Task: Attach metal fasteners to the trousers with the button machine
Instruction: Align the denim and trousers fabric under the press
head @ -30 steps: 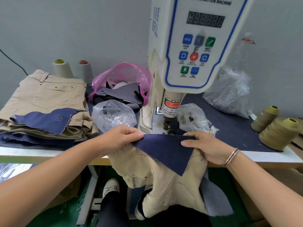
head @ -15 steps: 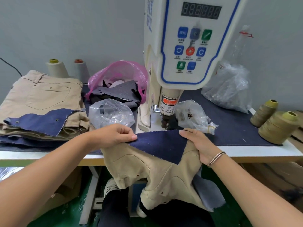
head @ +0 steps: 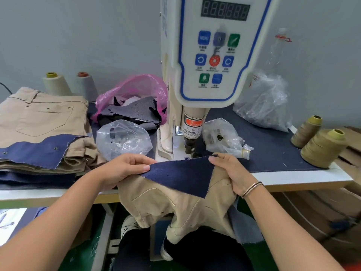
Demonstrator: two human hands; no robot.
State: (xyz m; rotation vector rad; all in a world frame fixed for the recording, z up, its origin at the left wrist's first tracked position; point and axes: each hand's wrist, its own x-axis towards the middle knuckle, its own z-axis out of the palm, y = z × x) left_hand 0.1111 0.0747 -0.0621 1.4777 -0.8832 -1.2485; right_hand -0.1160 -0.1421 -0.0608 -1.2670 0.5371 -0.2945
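Note:
Khaki trousers [head: 175, 208] with a navy cloth patch [head: 181, 175] on top hang over the table's front edge. My left hand [head: 125, 169] pinches the patch's left corner together with the khaki fabric. My right hand [head: 230, 173] grips the patch's right corner and the trousers beneath it. The patch's far edge lies under the punch head [head: 190, 147] of the white button machine [head: 211, 61], and a small metal fastener [head: 186, 158] shows on that edge.
A stack of finished khaki trousers [head: 43, 122] lies at the left. Clear plastic bags [head: 123, 139] [head: 222, 137] flank the machine; a pink bag of scraps [head: 136, 98] sits behind. Thread cones [head: 322, 147] stand at the right, two pale cones [head: 56, 83] at back left.
Both hands have pushed the patch and trousers forward, so the patch's far edge now reaches under the punch head. The view has shifted slightly closer to the machine.

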